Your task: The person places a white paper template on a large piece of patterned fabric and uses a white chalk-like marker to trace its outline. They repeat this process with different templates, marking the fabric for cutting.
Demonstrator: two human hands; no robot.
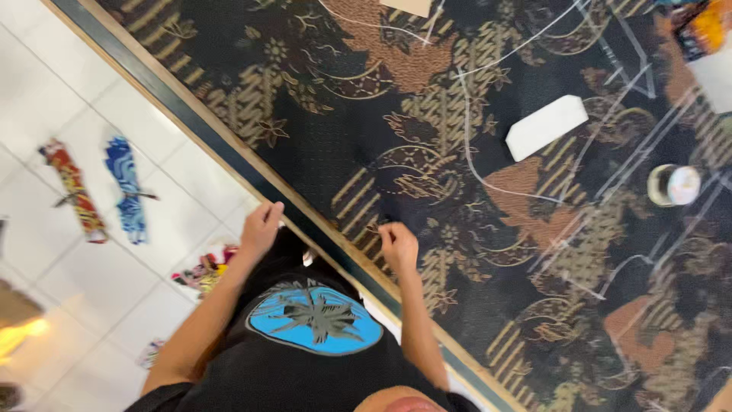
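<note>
Leaning over the bench (252, 169) edge in a black shirt (305, 336), pinching the dark patterned fabric (427, 114) at its near border, left fingers (268, 214) and right fingers (387, 233) both clenched on it, seemingly straightening the chalk-marked cloth; needing an even pull next.

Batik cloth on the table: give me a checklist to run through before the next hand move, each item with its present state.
1. Left hand at the table edge: ok, though whether it grips anything cannot be told.
2. Right hand on the batik cloth: ok, fingers curled, grip unclear.
3. Cloth lying flat near both hands: ok.
4. White chalk lines visible on the cloth: ok.
5. White block and small round container away from the hands: ok.
6. Fabric scraps on the floor: not ok, underfoot hazard.
</note>
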